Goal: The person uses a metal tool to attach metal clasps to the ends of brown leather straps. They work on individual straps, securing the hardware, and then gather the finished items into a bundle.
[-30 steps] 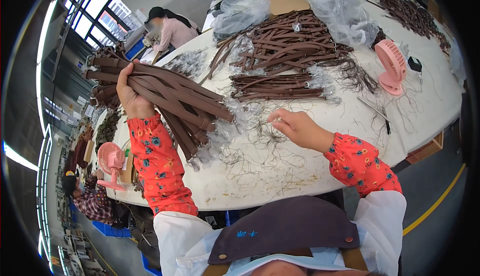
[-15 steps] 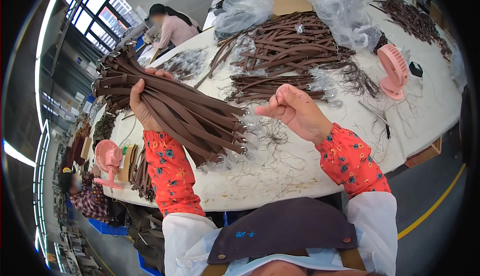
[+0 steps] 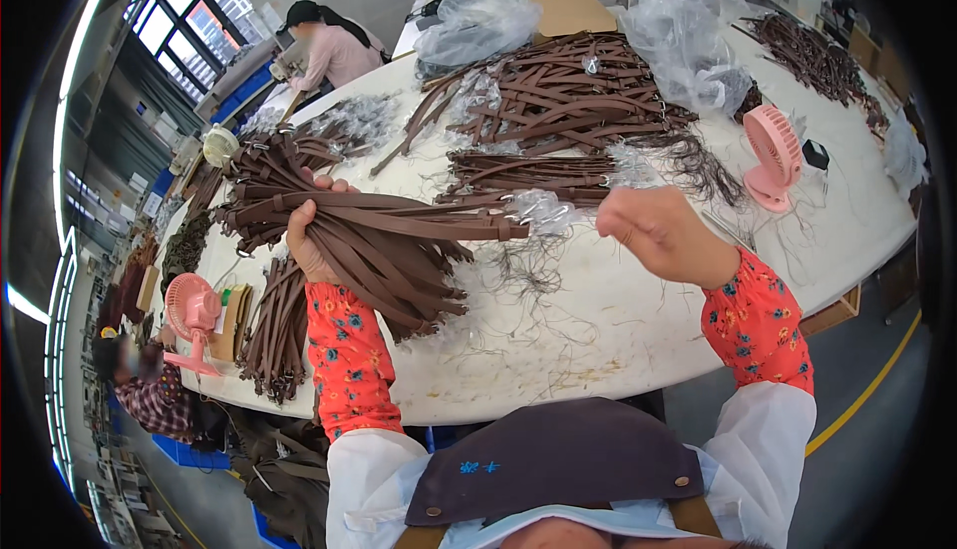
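A thick bundle of brown straps (image 3: 369, 250) is gripped around its middle by my left hand (image 3: 317, 235), thumb on the near side and fingertips showing beyond. Metal fittings show among the strap ends at the left, and clear plastic wraps ends at the right. A couple of straps stick out farther right than the others, their wrapped tip (image 3: 539, 210) just short of my right hand. My right hand (image 3: 663, 237) is raised over the table with its fingers drawn together in a pinch, slightly blurred. Anything held between those fingertips is too small to make out.
More brown straps (image 3: 568, 91) lie heaped at the back of the white table (image 3: 568, 350), with a tied row (image 3: 528, 172) before them. Loose threads (image 3: 538, 270) litter the top. Pink fans stand left (image 3: 192, 310) and right (image 3: 773, 155). Another person (image 3: 339, 51) sits beyond.
My right hand has moved right and its fingers have drawn closer together. A couple of straps now stick out to the right from the bundle, which stays in my left hand.
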The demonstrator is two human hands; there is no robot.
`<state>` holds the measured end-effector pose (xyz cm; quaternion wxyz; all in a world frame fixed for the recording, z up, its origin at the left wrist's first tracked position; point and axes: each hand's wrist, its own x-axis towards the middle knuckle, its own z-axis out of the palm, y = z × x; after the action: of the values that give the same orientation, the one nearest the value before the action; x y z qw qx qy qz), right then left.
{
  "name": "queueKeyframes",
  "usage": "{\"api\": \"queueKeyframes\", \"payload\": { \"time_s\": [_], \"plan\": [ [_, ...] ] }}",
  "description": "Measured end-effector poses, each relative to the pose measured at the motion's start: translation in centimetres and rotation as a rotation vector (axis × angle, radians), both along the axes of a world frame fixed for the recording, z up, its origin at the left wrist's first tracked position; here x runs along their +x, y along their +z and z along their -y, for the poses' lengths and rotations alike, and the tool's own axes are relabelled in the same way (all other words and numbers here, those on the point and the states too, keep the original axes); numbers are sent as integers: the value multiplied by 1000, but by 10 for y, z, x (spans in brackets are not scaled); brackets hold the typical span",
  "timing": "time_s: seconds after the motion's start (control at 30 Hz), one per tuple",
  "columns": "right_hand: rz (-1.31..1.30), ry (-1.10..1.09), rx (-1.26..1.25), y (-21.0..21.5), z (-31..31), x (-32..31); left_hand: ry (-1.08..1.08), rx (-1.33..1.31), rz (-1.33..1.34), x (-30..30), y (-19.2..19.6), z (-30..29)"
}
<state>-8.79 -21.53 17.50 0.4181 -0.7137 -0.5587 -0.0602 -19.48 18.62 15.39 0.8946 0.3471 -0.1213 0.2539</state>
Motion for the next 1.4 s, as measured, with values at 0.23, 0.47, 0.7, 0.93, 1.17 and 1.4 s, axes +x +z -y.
{"api": "queueKeyframes", "payload": {
  "time_s": [0.23,0.47,0.7,0.93,1.17,1.4],
  "plan": [
    [616,-209,45,-19,-3,15,-56,146,144,-5,-5,5],
    [1103,-307,-124,3,-18,31,-53,199,114,-13,3,17],
    [906,-357,-556,-40,-23,24,-56,222,10,-17,6,28],
    [865,-525,-315,-21,-13,22,-87,172,-25,-14,2,28],
    [676,-420,-435,-43,-7,16,66,70,-19,-4,-5,33],
    [487,-233,-508,-83,0,-18,84,-124,-168,-5,-36,-14]
  ]
}}
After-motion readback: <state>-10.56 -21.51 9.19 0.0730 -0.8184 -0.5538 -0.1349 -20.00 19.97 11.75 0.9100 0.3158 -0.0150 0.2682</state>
